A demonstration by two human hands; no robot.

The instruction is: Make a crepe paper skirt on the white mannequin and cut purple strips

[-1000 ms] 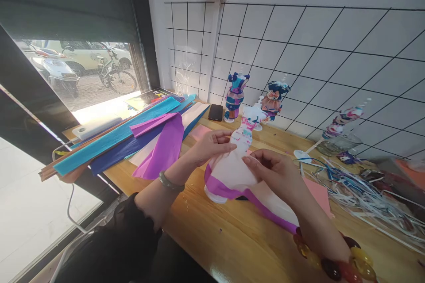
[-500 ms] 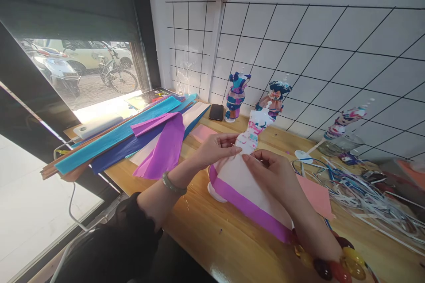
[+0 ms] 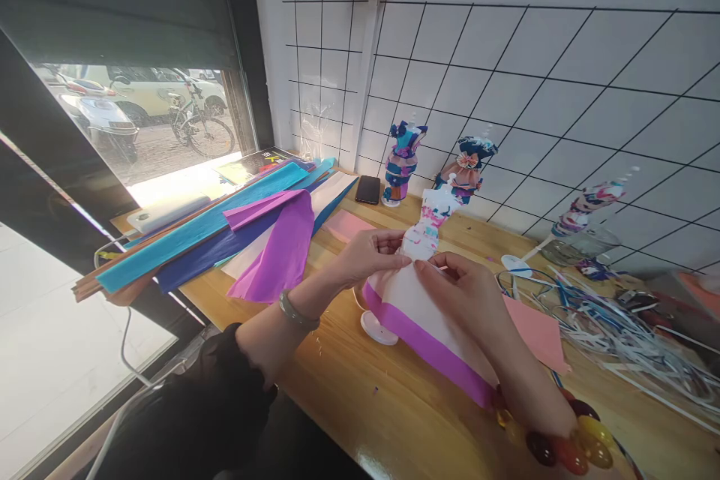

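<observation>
A small white dress-form mannequin (image 3: 432, 219) with pink and blue markings stands tilted in front of me on a round white base (image 3: 379, 328). Around its waist hangs a white paper skirt (image 3: 430, 322) with a purple band (image 3: 439, 361) along its lower edge. My left hand (image 3: 374, 253) pinches the skirt's top edge at the left of the waist. Close beside it, my right hand (image 3: 461, 289) pinches the same edge at the front, thumb and fingers together. The fingertips of both hands almost meet. The skirt hides the mannequin's stand.
Strips of coloured crepe paper (image 3: 205, 229) lie at the left, a purple piece (image 3: 281, 247) on top. A phone (image 3: 368, 190) and dressed mannequins (image 3: 402, 165) stand along the grid wall. Tangled ribbons (image 3: 607, 330), pink paper (image 3: 534, 330) and a glass jar (image 3: 590, 246) are at the right.
The skirt's left side has shifted right and gathered in a little, baring more of the round base. Both hands keep their pinch near the waist. The view has moved slightly.
</observation>
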